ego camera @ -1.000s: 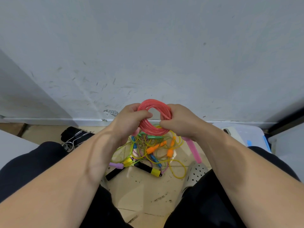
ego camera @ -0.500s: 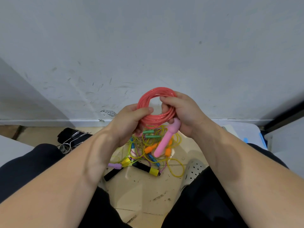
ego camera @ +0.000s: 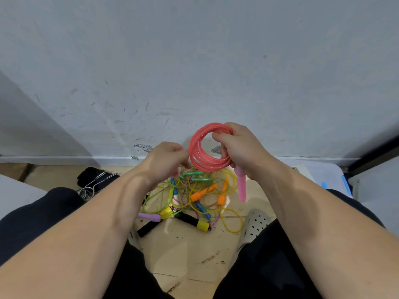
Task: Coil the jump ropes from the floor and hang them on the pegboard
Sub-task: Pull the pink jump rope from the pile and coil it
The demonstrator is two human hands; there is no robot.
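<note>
A pink jump rope (ego camera: 201,160) is wound into a small coil in front of the wall. My right hand (ego camera: 239,147) grips the coil's right side, and one pink handle (ego camera: 242,187) hangs below it. My left hand (ego camera: 166,159) is curled at the coil's left edge, fingertips against the strands; a bit of the other pink handle (ego camera: 174,174) shows under it. On the floor below lies a tangled pile of jump ropes (ego camera: 194,197) with green, orange, blue, purple and black-yellow handles. No pegboard is in view.
A scuffed grey wall (ego camera: 194,72) stands close ahead. Metal wire hooks (ego camera: 92,186) lie on a black object at left. A pale plastic bin lid (ego camera: 319,175) sits at right. My knees and a perforated grey shoe (ego camera: 257,223) flank the pile.
My right hand has lifted the coil up and to the right. My left hand has slipped off the coil's front to its left edge. The pink handle now hangs straight down.
</note>
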